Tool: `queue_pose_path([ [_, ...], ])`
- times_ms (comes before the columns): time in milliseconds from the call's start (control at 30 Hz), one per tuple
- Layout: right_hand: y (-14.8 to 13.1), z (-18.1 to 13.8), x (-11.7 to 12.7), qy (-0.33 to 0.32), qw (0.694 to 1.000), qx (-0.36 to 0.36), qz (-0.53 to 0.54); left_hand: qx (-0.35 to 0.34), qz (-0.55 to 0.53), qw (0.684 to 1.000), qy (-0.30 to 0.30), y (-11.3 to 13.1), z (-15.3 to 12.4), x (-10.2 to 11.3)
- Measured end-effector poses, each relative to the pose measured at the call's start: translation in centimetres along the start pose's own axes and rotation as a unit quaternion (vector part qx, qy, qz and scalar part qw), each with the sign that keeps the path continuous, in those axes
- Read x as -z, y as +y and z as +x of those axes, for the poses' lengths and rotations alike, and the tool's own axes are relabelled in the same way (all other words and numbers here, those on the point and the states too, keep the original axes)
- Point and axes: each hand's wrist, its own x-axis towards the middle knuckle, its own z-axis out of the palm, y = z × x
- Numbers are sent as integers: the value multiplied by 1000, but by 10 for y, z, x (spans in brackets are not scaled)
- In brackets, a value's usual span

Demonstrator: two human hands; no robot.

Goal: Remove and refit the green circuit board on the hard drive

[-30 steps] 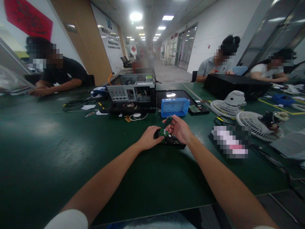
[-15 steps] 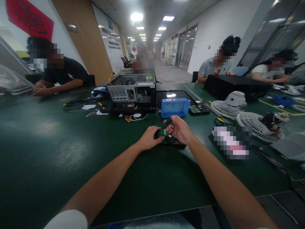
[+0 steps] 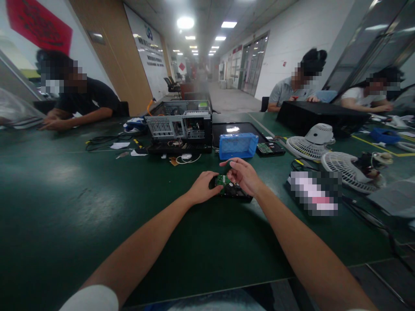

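Observation:
A black hard drive with a green circuit board on its upper face lies on the table in front of me. My left hand grips its left end, the thumb at the near edge and the fingers along the far side. Over the drive's right part, my right hand has its fingers curled round a small dark screwdriver. Much of the tool is hidden by the fingers, and its tip cannot be made out.
A blue plastic bin stands just beyond my hands, with another drive beside it. Behind are an opened computer case and a flat black screen. White fan parts lie to the right. Several people sit around the table.
The fingers of my right hand have shifted round the screwdriver, with the index finger now stretched further left. My left hand and the hard drive keep their place.

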Motion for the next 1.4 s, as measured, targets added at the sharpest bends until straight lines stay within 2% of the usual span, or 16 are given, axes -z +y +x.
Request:
queue_pose_path([
  [300, 1, 0, -2, -10, 999, -11, 49, 0, 0, 1000, 1, 2, 0, 0],
  [667, -2, 1, 4, 24, 1000, 5, -17, -6, 1, 1000, 1, -1, 0, 0],
  [900, 1, 4, 3, 52, 998, -5, 45, -7, 9, 1000, 0, -2, 0, 0],
  [1400, 0, 3, 8, 24, 999, -13, 40, -8, -1, 1000, 5, -3, -1, -1],
])
